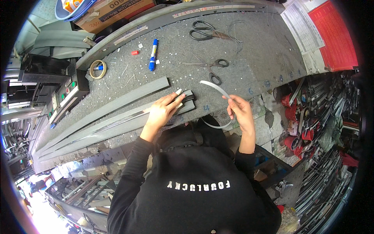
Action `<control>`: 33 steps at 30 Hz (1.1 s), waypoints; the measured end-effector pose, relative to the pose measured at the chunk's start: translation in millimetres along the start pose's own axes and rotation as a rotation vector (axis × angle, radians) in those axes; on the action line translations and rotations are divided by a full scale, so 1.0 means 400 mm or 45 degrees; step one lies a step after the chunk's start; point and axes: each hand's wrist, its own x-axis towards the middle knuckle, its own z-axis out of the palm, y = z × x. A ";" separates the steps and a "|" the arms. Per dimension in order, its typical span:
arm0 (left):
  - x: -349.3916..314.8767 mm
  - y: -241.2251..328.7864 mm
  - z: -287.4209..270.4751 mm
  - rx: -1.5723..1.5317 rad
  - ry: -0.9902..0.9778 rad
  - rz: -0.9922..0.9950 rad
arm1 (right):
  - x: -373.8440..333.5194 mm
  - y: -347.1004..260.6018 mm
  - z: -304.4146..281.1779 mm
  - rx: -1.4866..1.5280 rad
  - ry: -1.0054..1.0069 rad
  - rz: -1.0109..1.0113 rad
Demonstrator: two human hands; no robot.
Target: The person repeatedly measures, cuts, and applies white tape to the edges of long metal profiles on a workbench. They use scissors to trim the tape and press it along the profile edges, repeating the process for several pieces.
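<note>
My left hand (162,110) lies across long grey profile strips on the bench, its fingers stretched out and white coverings on some fingertips. Under it runs a strip with a shiny face (128,115) and a dark end; a plain grey strip (191,105) lies along its near side. Farther off is a separate grey strip (144,89), apart from the hand. Right of these, my right hand (240,110) pinches a thin, flexible pale strip (214,85) between thumb and fingers. One end of it curves up over the bench, and the other loops down past the near edge.
Small scissors (212,65) and large black-handled shears (206,32) lie beyond my hands. A blue marker (154,54), a red cap (135,52) and a tape roll (97,69) are left of them. A button control box (66,93) borders the bench's left; red containers (290,113) stand right.
</note>
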 end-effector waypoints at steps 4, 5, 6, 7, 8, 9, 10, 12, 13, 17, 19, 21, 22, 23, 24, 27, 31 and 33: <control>0.006 0.001 -0.013 -0.030 -0.054 -0.013 | 0.012 0.012 -0.001 -0.027 -0.023 0.038; 0.010 0.003 -0.019 -0.031 -0.030 -0.005 | 0.016 0.014 -0.001 -0.034 -0.041 0.033; 0.017 0.006 -0.025 -0.031 -0.019 -0.002 | 0.020 0.015 -0.002 -0.058 -0.038 0.049; 0.025 0.009 -0.031 -0.037 -0.001 0.001 | 0.024 0.016 -0.003 -0.069 -0.059 0.050; 0.034 0.014 -0.035 -0.136 0.015 -0.104 | 0.028 0.017 -0.004 -0.091 -0.078 0.075; 0.045 0.019 -0.037 -0.241 0.037 -0.208 | 0.032 0.016 -0.005 -0.084 -0.107 0.059; 0.055 0.025 -0.038 -0.357 0.063 -0.312 | 0.036 0.016 -0.006 -0.087 -0.134 0.067; 0.078 0.030 -0.036 -0.400 0.016 -0.552 | 0.043 0.013 -0.008 -0.091 -0.146 0.093; 0.086 0.030 -0.035 -0.434 0.020 -0.614 | 0.046 0.011 -0.007 -0.094 -0.131 0.110; 0.094 0.011 -0.041 -0.673 -0.020 -0.668 | 0.059 0.002 -0.001 -0.122 -0.117 0.060; 0.089 -0.004 -0.048 -0.878 -0.057 -0.668 | 0.068 -0.003 0.005 -0.177 -0.097 0.004; 0.084 -0.016 -0.053 -1.086 -0.101 -0.684 | 0.077 -0.007 0.011 -0.230 -0.098 -0.043; 0.082 -0.019 -0.053 -1.145 -0.110 -0.684 | 0.081 -0.008 0.014 -0.254 -0.111 -0.061; 0.081 -0.023 -0.053 -1.184 -0.129 -0.705 | 0.085 -0.009 0.017 -0.284 -0.122 -0.060; 0.081 -0.025 -0.053 -1.224 -0.141 -0.714 | 0.088 -0.010 0.019 -0.304 -0.140 -0.075; 0.085 -0.028 -0.048 -1.283 -0.124 -0.757 | 0.094 -0.009 0.021 -0.369 -0.166 -0.054; 0.086 -0.029 -0.042 -1.209 -0.093 -0.761 | 0.101 -0.008 0.016 -0.374 -0.212 -0.068; 0.084 -0.027 -0.044 -1.156 -0.109 -0.767 | 0.112 -0.012 0.009 -0.385 -0.275 -0.051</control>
